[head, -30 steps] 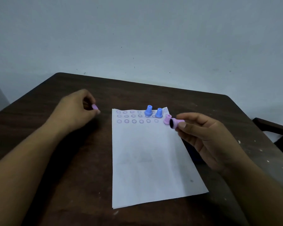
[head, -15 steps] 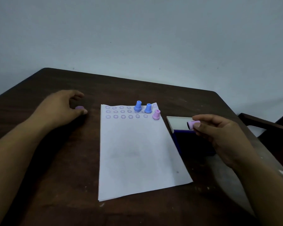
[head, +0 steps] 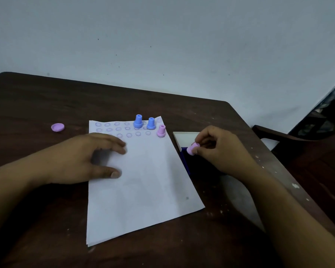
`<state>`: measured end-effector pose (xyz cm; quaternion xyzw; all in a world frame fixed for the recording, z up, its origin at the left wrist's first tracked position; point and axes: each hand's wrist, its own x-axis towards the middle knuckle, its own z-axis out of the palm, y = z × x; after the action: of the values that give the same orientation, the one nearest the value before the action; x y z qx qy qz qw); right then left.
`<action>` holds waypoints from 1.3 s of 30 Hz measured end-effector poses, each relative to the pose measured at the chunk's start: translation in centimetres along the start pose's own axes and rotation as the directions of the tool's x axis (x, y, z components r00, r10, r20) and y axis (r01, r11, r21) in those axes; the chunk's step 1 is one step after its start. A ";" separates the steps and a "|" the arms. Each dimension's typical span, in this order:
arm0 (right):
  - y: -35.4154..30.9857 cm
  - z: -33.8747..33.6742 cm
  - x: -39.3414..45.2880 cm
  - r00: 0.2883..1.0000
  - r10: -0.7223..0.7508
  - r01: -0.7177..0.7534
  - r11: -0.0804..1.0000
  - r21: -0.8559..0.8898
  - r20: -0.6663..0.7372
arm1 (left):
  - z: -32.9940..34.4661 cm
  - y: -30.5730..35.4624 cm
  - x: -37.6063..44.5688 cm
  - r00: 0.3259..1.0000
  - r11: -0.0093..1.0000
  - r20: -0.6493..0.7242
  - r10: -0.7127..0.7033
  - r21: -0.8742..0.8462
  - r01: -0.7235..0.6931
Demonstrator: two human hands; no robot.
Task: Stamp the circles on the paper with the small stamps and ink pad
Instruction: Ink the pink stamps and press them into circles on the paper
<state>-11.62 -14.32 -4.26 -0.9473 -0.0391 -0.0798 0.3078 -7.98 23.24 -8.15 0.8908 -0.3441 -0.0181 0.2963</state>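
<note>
A: Left hand (head: 85, 159) lies flat on the paper (head: 141, 182), fingers straight, thumb out, nothing in its grip. Purpose, as I read it: pin the sheet to the tabletop (head: 46, 97) so it does not slide under a stamp.

B: Right hand (head: 220, 151)?

A: Fingers curled, pinching a pink stamp (head: 192, 148) by its stem, wide face tilted down and to the left, at the near edge of the ink pad (head: 186, 161). The pad's pale lid (head: 185, 137) stands open behind it. Likely loading ink. Contact between stamp face and pad: cannot tell, too dark there.

B: The other stamps?

A: Two blue stamps (head: 138, 121) and a second pink stamp (head: 161, 131) stand upright at the far right corner of the sheet, among the printed circles (head: 117, 129), probably parked close to the rows for quick swaps.

B: And the pink disc on the left?

A: Pink cap (head: 57, 127), lying on the tabletop well apart from the paper, out of the working area. Probably the held stamp's cover.
</note>
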 end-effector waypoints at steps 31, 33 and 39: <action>-1.0 0.6 -0.8 0.999 -0.031 0.033 0.989 -0.146 0.019 | -3.6 -1.4 -1.5 0.905 0.916 0.137 -0.402 0.049 0.399; -1.2 0.6 -0.7 0.999 -0.023 0.027 0.987 -0.158 0.030 | -3.4 -1.2 -1.4 0.904 0.913 0.131 -0.407 0.075 0.400; -1.2 0.9 -0.8 0.999 -0.024 0.029 0.988 -0.151 0.037 | -3.7 -0.4 -1.4 0.897 0.907 0.140 -0.419 0.120 0.405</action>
<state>-12.49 -12.90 -4.44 -0.9686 -0.0511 -0.0698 0.2331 -7.92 26.27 -5.61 0.9511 -0.1712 -0.1377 0.2171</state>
